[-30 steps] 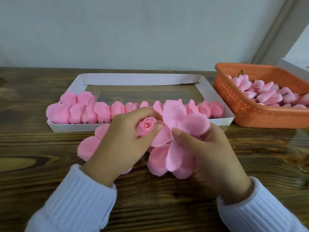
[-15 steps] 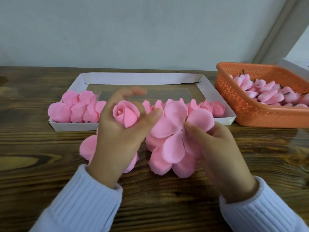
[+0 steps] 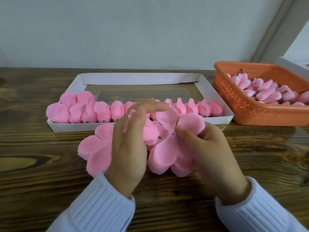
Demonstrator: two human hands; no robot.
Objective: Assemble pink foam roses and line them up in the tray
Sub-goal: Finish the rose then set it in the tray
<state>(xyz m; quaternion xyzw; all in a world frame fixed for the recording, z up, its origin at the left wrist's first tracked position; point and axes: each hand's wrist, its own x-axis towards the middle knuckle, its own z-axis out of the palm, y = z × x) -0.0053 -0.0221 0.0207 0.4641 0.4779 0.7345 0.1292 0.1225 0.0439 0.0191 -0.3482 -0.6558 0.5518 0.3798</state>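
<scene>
My left hand holds a pink foam rose bud tipped on its side, its short dark stem pointing right. My right hand pinches a flat multi-lobed pink petal piece near its centre and holds it just right of the bud's stem. A second flat petal piece lies on the table, partly under my left hand. Behind my hands, the white cardboard tray holds a row of finished pink roses along its front wall.
An orange perforated basket at the right holds several pink buds with dark stems. The tray's back half shows bare bottom. A grey wall runs behind the dark wooden table.
My left hand turned the bud from upright and facing me onto its side and lowered it toward the petal piece. My right hand tilted the petal piece toward the bud's stem.
</scene>
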